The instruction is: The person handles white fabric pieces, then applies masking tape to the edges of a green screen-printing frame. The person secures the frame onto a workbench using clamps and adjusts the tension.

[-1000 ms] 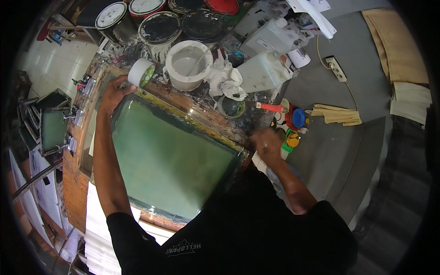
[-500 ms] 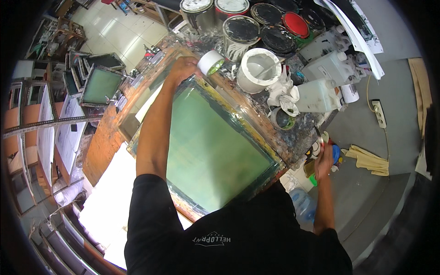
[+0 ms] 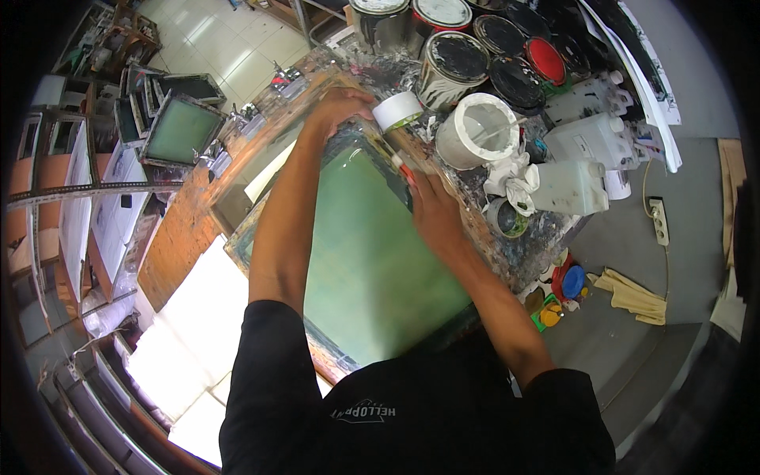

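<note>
Head view: we should steady the red tool our right hand grips; left hand's hold near the worktop's left edge is unclear.

Slim red-handled tool: blurred, partly covered by the bare right hand, kind unclear.
Green mesh screen in a stained frame: near edge hidden behind the black fabric shirt, left side partly behind the bare left forearm.
Dark streaked metal tin: cut off by the picture's upper edge.
</note>
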`<state>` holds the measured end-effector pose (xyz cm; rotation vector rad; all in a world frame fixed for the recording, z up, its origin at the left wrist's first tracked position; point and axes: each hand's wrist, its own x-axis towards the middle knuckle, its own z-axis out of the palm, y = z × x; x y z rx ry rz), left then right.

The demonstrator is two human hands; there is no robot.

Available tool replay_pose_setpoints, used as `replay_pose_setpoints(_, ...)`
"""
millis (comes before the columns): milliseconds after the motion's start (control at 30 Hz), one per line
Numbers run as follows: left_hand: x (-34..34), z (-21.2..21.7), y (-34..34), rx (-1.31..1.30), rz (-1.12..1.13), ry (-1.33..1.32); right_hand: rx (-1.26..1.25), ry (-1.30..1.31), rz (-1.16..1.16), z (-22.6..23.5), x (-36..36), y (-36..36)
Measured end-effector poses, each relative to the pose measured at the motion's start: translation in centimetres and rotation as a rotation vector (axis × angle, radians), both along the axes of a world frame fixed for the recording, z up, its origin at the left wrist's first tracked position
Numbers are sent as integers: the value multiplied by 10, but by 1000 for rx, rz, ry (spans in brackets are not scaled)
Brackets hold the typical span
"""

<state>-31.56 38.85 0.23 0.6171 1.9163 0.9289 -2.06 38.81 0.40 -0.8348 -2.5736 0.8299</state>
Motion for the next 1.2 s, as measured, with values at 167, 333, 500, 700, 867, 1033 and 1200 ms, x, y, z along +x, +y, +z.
replay_pose_setpoints(167,-14,-5,-1,-43,-117,11,228,51,54,-26,-45,11)
replay_pose_setpoints(333,-18,-15,2,-5,-139,-21,331,5,80,-28,-57,11)
replay_pose_setpoints(500,-17,-17,4,13,-152,-32,406,40,90,-17,-66,15)
replay_pose_setpoints(700,-16,-17,4,-20,-126,-12,470,-155,69,10,-78,1)
replay_pose_setpoints(867,-6,-10,9,-76,-111,-7,520,-156,76,8,-81,0)
replay_pose_setpoints(1033,0,-18,4,35,-75,50,469,-122,84,14,-68,3)
replay_pose_setpoints(1200,31,-6,-4,257,66,350,300,-313,49,37,8,-9)
